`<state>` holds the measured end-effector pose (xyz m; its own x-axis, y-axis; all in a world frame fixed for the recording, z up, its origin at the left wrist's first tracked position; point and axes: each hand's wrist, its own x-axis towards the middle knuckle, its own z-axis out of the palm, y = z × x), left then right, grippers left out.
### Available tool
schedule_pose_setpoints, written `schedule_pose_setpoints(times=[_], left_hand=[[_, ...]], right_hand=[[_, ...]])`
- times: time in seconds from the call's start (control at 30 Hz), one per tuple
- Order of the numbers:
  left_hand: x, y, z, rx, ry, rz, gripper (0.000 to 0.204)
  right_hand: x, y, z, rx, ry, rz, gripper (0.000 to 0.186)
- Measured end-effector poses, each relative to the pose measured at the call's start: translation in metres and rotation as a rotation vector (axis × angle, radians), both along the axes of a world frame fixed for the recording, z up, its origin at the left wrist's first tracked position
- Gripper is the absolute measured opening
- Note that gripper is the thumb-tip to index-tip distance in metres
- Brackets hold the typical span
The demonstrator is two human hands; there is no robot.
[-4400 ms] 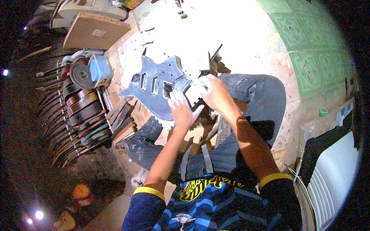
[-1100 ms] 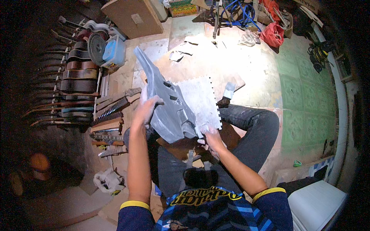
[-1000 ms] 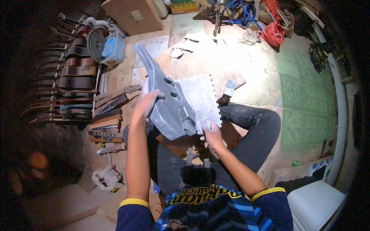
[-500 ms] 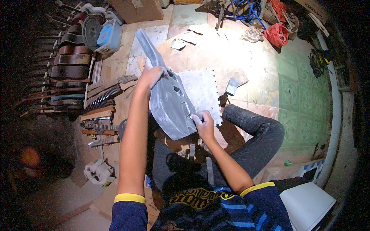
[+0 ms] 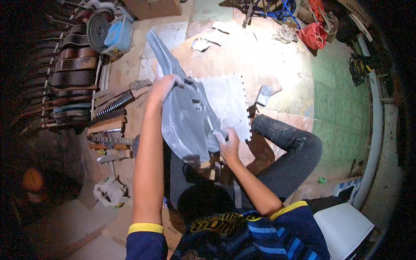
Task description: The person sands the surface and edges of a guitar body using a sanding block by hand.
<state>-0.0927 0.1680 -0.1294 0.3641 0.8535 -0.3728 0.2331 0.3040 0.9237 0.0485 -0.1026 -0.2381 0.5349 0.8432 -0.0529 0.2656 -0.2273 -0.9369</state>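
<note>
Grey dust whitens the left hand [image 5: 164,88], whose fingers [image 5: 178,81] are clamped around the upper left edge of a solid electric guitar body [image 5: 184,117]. The right hand [image 5: 229,144] is at the opposite edge, near the lower end, its fingers bent and their tips touching the body or just beside it; whether they pinch anything, I cannot tell. Matt grey with paler smears, the body is held tilted over the lap, its long horn [image 5: 158,47] pointing up and to the left, dark cut-outs [image 5: 197,102] opening in its face. Below and to the right are folded legs in dark trousers [image 5: 291,169], dusty at the knee

Just beyond the body, a pale mat with toothed edges [image 5: 227,97] lies on the floor [image 5: 291,100]. To its right, a small grey block [image 5: 264,93] lies on a scrap of brown board [image 5: 274,84]; farther off are torn paper pieces [image 5: 200,44]. On the left, guitar necks [image 5: 115,107] are heaped near a crumpled whitish bag [image 5: 111,191]. Beyond them stands a long row of guitars [image 5: 76,65], with a blue-lidded tub [image 5: 118,35] at its side. Far right, a red bag [image 5: 313,37] sits near green patterned tiles [image 5: 333,112]
</note>
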Motion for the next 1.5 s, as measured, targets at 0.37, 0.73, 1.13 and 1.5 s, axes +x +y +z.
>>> schedule_pose_setpoints(times=[0.37,0.73,1.13,1.5], left_hand=[[-0.004,0.003,0.001,-0.056,-0.042,0.026,0.097],[-0.020,0.031,-0.046,0.137,0.179,-0.103,0.027],[0.005,0.007,0.006,0.063,0.175,-0.059,0.036],[0.000,0.013,-0.013,0.176,0.150,-0.154,0.022]], right_hand=[[-0.003,-0.003,0.002,-0.002,0.000,-0.030,0.023],[-0.010,-0.012,-0.010,-0.086,0.113,-0.131,0.028],[0.012,-0.004,-0.004,-0.150,0.301,0.027,0.017],[0.012,-0.014,-0.012,-0.131,0.359,0.025,0.015]])
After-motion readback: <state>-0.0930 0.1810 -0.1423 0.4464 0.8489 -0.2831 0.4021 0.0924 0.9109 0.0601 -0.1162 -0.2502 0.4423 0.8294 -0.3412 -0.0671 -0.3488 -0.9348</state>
